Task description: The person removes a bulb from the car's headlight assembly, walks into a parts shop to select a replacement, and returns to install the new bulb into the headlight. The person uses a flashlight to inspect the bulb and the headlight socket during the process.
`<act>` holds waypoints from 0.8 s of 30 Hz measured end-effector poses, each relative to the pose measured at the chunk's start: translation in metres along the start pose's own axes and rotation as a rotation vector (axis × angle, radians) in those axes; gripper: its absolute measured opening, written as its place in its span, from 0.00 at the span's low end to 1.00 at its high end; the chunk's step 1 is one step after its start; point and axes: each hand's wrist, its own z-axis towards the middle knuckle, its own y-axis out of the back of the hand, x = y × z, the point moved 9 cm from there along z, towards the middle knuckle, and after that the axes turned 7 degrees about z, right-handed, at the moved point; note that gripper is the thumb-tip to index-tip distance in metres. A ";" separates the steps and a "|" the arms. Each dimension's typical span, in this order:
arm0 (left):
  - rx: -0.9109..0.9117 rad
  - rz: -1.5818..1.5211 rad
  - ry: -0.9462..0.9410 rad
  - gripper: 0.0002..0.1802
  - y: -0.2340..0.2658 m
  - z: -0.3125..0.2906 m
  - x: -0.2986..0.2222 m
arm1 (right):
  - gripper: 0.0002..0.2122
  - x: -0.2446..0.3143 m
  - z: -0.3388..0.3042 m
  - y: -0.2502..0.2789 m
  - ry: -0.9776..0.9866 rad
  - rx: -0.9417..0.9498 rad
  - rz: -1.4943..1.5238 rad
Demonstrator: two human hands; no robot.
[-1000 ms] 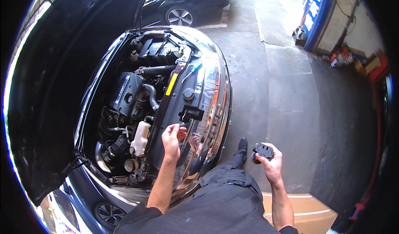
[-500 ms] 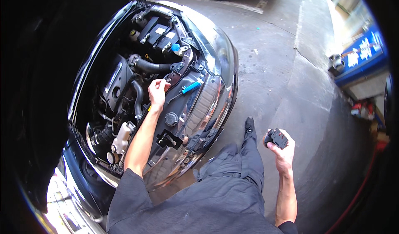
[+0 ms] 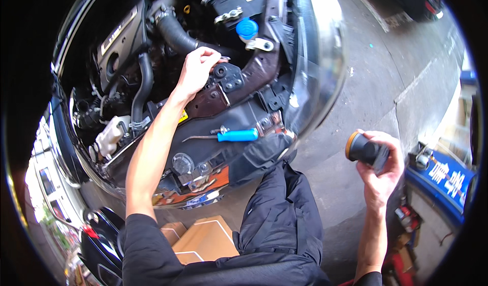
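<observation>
Over the front of the engine bay, my left hand (image 3: 195,72) is closed in a pinch. A small metallic piece (image 3: 224,58) shows at its fingertips, too small to name. Just below those fingers is a black bracket (image 3: 227,76) on the dark brown metal crossmember (image 3: 262,65). Away from the car on the right, my right hand (image 3: 384,169) grips a short black cylindrical part (image 3: 367,151) with an orange ring at one end. A blue-handled hook tool (image 3: 238,135) lies on the car's front edge, its thin bent shaft pointing left.
Near the bracket are a blue reservoir cap (image 3: 247,28), a battery (image 3: 239,1) and a thick black hose (image 3: 175,34). A white plastic reservoir (image 3: 111,136) sits at the left. Cardboard boxes (image 3: 206,237) stand by my legs; a blue-fronted bench (image 3: 439,179) is at the right.
My view has moved closer to the engine bay and turned. My left hand has moved from beside the crossmember to the black bracket. My right hand has turned the cylindrical part, showing its orange ring.
</observation>
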 end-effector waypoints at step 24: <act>0.746 -0.065 0.438 0.16 -0.091 0.056 0.070 | 0.43 -0.071 0.351 -0.244 0.521 1.230 -0.165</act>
